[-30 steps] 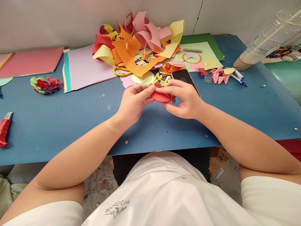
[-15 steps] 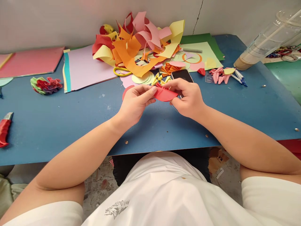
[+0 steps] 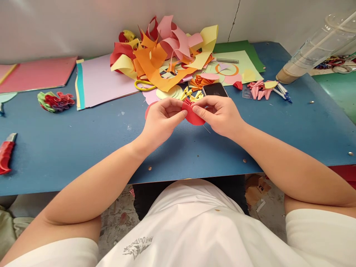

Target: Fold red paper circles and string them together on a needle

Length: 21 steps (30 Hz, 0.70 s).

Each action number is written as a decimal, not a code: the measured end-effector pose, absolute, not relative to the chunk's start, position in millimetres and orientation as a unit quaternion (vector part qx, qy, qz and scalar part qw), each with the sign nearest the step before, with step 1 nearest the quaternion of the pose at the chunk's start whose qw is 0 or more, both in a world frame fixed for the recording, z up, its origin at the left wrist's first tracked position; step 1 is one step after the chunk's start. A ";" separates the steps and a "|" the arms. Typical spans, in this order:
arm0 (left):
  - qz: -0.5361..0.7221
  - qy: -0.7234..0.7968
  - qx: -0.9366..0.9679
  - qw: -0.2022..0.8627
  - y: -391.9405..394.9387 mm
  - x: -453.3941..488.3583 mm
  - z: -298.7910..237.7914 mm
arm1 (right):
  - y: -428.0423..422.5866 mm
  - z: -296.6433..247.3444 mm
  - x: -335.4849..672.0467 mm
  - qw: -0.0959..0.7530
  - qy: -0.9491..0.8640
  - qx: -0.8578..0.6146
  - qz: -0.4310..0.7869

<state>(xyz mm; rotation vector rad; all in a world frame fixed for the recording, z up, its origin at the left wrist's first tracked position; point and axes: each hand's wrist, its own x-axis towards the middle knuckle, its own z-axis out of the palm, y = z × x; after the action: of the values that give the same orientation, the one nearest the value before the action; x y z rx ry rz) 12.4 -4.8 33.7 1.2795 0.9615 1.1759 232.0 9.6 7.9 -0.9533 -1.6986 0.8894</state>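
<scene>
Between both hands is a red paper circle (image 3: 194, 117), held above the blue table (image 3: 111, 148). My left hand (image 3: 166, 118) pinches its left side with thumb and fingers. On the right, my right hand (image 3: 219, 114) has its thumb pressed on the paper and the fingers curled behind it. A thin needle-like wire (image 3: 206, 129) shows below the paper near my right hand. Just beyond the hands lie small folded yellow paper pieces (image 3: 185, 93) and a dark phone (image 3: 215, 89), partly covered by my right hand. Another red paper piece is mostly hidden behind my left hand.
A heap of orange, pink and yellow paper scraps (image 3: 155, 59) lies against the wall, with yellow-handled scissors (image 3: 145, 85) beside it. A red utility knife (image 3: 7, 152) is at far left. A tall plastic cup (image 3: 308, 52), pens (image 3: 283, 92) and pink folded pieces (image 3: 258, 89) sit at right.
My right thumb has come up onto the front of the red paper, and the right hand has shifted slightly. The paper has turned, and more of the thin wire shows below.
</scene>
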 end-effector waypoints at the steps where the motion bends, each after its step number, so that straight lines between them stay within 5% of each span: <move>1: 0.496 0.408 0.538 0.546 -4.4 12.2 33.3 | 10.5 6.8 232.4 0.478 -0.695 -0.389 0.370; 16: 0.497 0.409 0.521 0.561 -3.7 11.4 27.0 | 2.7 9.2 229.9 0.493 -0.729 -0.358 0.313; 21: 0.496 0.399 0.500 0.588 -2.4 11.2 24.2 | 0.8 6.5 228.3 0.497 -0.685 -0.365 0.389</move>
<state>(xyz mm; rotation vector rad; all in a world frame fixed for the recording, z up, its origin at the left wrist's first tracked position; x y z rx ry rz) 11.2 -2.4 24.2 1.1644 0.9290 1.1559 228.3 0.8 6.5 -0.8834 -1.6583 0.9420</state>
